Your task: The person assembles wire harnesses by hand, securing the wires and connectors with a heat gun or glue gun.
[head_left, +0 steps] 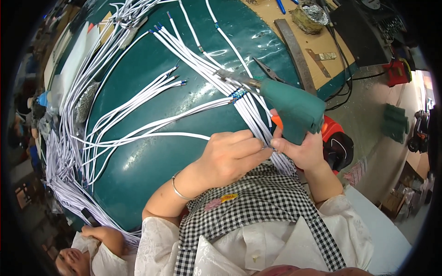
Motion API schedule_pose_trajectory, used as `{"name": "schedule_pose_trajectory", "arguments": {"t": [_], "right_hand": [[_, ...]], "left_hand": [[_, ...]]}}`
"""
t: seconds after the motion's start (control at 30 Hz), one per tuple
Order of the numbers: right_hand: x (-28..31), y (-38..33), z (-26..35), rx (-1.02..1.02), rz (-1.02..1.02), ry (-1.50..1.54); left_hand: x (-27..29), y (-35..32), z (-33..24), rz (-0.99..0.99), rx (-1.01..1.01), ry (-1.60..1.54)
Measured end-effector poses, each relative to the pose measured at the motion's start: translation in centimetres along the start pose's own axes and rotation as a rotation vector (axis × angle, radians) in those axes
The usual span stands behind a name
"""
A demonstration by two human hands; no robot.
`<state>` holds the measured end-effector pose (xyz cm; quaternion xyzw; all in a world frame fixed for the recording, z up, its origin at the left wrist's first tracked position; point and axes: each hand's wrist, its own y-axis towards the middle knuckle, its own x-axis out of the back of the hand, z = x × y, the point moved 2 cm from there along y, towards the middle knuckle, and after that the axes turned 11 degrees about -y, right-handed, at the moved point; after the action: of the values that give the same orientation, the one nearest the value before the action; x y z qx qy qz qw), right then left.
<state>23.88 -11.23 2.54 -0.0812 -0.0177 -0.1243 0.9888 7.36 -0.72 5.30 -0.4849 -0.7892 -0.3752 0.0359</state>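
At the near edge of the green table, my left hand [229, 157] pinches the end of a white cable [184, 134] that runs in from the left. My right hand [301, 154] grips a green pistol-shaped soldering gun [294, 105] with an orange trigger [276, 120]. Its metal tip [248, 82] points left over the cables. The right thumb meets the left fingertips at the cable end, where a small part is mostly hidden. Under the tool, a bundle of white cables [251, 115] runs toward my apron. Blue small parts [238, 94] lie across this bundle.
Pliers [267, 70] and a dark metal bar [294, 54] lie beyond the tool. A foil-topped lump [311, 18] sits on a tan board. Many white cables [69, 119] hang along the table's left edge. Another person's arm [108, 237] shows at lower left.
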Motion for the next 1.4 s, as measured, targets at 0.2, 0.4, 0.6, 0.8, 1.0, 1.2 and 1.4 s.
{"name": "schedule_pose_trajectory", "arguments": {"t": [0.2,0.4,0.6,0.8,1.0,1.2,1.4], "right_hand": [[1.9,-0.8,0.1,0.171,-0.235,0.078],[4.9,-3.4,-1.8,0.091,-0.191,0.18],[6.3,-5.3,-3.1,0.048,-0.141,0.172],[6.1,-5.3,-3.3,0.071,-0.064,0.132],[5.6,-4.9,-3.6,0.07,-0.025,0.082],[5.5,-4.9,-3.9,0.022,-0.039,0.078],[5.1,-4.4,-3.5,0.047,-0.046,0.085]], "left_hand": [[1.5,-0.2,1.9,-0.062,0.147,0.283],[3.3,-0.6,6.2,-0.187,0.399,0.392],[2.6,-1.1,7.2,-0.161,0.391,0.383],[2.7,-1.0,7.3,-0.16,0.434,0.353],[2.7,-1.4,8.0,-0.19,0.451,0.267],[2.9,-1.6,8.4,-0.18,0.454,0.225],[3.1,-1.7,8.7,-0.202,0.466,0.165]]}}
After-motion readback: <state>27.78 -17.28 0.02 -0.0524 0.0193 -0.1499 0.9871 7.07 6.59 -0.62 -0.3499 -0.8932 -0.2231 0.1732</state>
